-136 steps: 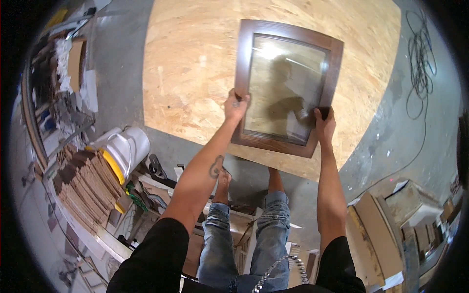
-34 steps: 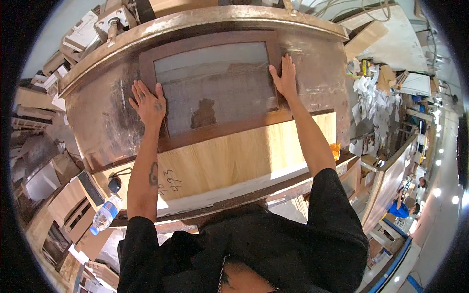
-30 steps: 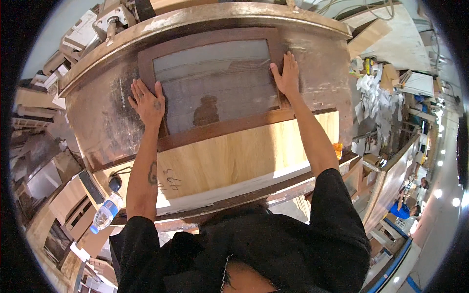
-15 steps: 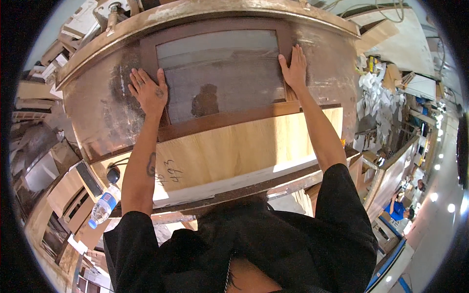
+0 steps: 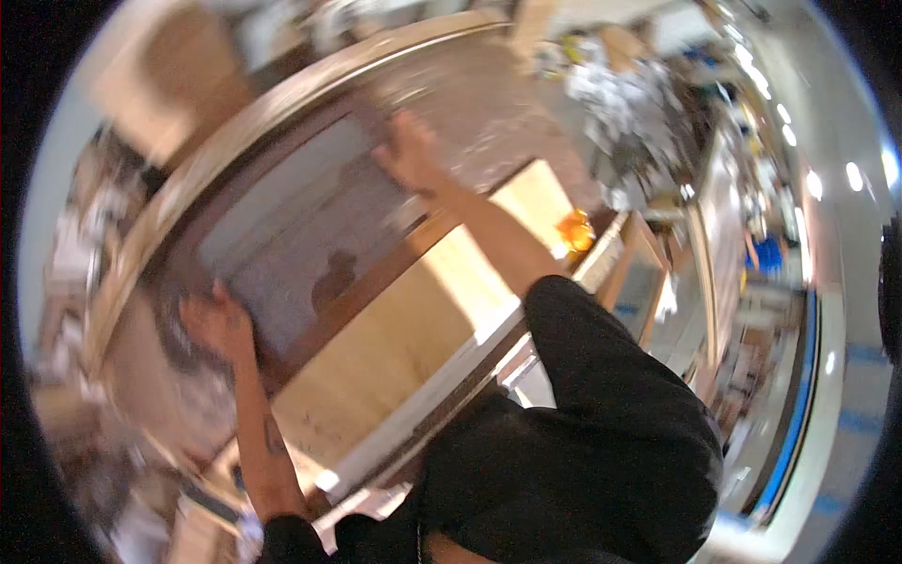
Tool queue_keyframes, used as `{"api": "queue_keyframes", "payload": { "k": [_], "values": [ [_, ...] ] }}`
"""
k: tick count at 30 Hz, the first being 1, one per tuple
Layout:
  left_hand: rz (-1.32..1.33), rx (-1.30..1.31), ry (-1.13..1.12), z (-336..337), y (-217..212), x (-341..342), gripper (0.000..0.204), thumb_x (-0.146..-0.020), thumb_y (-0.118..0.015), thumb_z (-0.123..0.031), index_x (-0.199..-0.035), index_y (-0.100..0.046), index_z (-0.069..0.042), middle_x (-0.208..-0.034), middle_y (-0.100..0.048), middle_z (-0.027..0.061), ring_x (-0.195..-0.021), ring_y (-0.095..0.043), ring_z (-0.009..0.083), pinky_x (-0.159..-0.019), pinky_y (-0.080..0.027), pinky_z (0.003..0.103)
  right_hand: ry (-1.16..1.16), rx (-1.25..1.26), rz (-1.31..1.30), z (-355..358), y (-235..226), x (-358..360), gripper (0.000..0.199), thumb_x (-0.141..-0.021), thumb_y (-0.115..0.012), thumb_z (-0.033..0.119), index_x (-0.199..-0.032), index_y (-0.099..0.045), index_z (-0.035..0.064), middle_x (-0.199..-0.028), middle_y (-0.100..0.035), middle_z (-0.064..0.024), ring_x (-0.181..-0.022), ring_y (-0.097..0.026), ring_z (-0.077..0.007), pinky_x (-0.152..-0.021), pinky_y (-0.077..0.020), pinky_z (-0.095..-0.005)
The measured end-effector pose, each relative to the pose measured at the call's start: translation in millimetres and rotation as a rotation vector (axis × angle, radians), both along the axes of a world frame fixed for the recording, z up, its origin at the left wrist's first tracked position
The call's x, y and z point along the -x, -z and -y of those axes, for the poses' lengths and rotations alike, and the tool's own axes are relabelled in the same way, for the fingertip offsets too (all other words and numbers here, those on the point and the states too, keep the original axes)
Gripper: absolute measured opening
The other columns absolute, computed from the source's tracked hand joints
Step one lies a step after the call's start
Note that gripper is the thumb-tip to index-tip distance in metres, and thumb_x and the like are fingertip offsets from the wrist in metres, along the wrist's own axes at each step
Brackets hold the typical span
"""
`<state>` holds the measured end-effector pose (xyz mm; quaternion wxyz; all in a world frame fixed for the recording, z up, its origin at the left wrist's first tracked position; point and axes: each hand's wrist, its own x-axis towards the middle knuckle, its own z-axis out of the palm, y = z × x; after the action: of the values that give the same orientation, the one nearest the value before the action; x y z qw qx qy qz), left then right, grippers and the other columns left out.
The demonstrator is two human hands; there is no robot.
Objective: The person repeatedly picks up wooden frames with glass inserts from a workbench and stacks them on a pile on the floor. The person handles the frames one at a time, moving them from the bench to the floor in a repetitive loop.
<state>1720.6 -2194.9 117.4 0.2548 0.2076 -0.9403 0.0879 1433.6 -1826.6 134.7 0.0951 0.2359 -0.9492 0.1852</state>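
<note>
A brown wooden frame [image 5: 349, 305] with a grey translucent panel [image 5: 282, 211] in it lies flat on the worn brown workbench [image 5: 498, 103]. My left hand [image 5: 218, 324] rests at the frame's left side, fingers spread and blurred. At its right side is my right hand [image 5: 410, 155], also flat with the thumb apart, smeared by motion. Neither hand is wrapped round anything. A dark patch [image 5: 335, 279] shows on the panel near its lower edge. Along the near side of the frame lies a pale wood-grain board [image 5: 366, 362], partly under my right forearm.
A raised wooden lip [image 5: 310, 80] runs along the bench's far edge. An orange translucent object [image 5: 575, 230] sits by the board's right end. Crumpled white scraps [image 5: 629, 103] are heaped beyond the bench, and a person in blue [image 5: 766, 254] is far off at the right.
The whole view has swung round, so the bench and frame now appear tilted and farther left. Both hands remain by the frame's sides. The orange object shows more fully.
</note>
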Motion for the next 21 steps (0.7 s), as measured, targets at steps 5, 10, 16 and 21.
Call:
{"api": "queue_keyframes", "payload": {
  "k": [5, 10, 16, 21],
  "values": [
    [0.268, -0.420, -0.331, -16, 3, 3, 0.087, -0.094, -0.025, -0.064, -0.142, -0.024, 0.009, -0.151, -0.019, 0.0247, -0.141, -0.018, 0.0359, -0.113, -0.015, 0.053, -0.025, -0.118, 0.112, -8, -4, -3, 0.077, -0.093, -0.041, 0.052, -0.139, -0.028, -0.0080, -0.149, -0.025, -0.0248, -0.138, -0.024, -0.0390, -0.113, -0.0194, -0.0465],
    [0.280, -0.493, -0.334, -27, -20, 10, 0.092, -0.093, -0.019, -0.067, -0.142, -0.022, 0.011, -0.152, -0.015, 0.0241, -0.143, -0.015, 0.0351, -0.114, -0.013, 0.052, -0.058, -0.110, 0.124, -15, -12, -11, 0.075, -0.095, -0.034, 0.052, -0.140, -0.030, -0.0078, -0.151, -0.022, -0.0219, -0.141, -0.019, -0.0341, -0.115, -0.0155, -0.0432],
    [0.326, -0.495, -0.340, -26, -23, 12, 0.091, -0.093, -0.018, -0.066, -0.143, -0.020, 0.010, -0.153, -0.014, 0.0245, -0.143, -0.013, 0.0361, -0.114, -0.012, 0.052, -0.041, -0.096, 0.106, -11, -16, -11, 0.073, -0.095, -0.036, 0.051, -0.138, -0.034, -0.0080, -0.151, -0.024, -0.0227, -0.141, -0.020, -0.0342, -0.115, -0.0170, -0.0435],
    [0.350, -0.469, -0.348, -27, -22, 7, 0.091, -0.093, -0.018, -0.066, -0.144, -0.017, 0.010, -0.154, -0.011, 0.0229, -0.144, -0.008, 0.0341, -0.115, -0.009, 0.051, -0.047, -0.096, 0.123, -10, -18, -12, 0.074, -0.095, -0.036, 0.052, -0.137, -0.035, -0.0080, -0.151, -0.023, -0.0219, -0.142, -0.018, -0.0339, -0.115, -0.0152, -0.0435]
  ]
}}
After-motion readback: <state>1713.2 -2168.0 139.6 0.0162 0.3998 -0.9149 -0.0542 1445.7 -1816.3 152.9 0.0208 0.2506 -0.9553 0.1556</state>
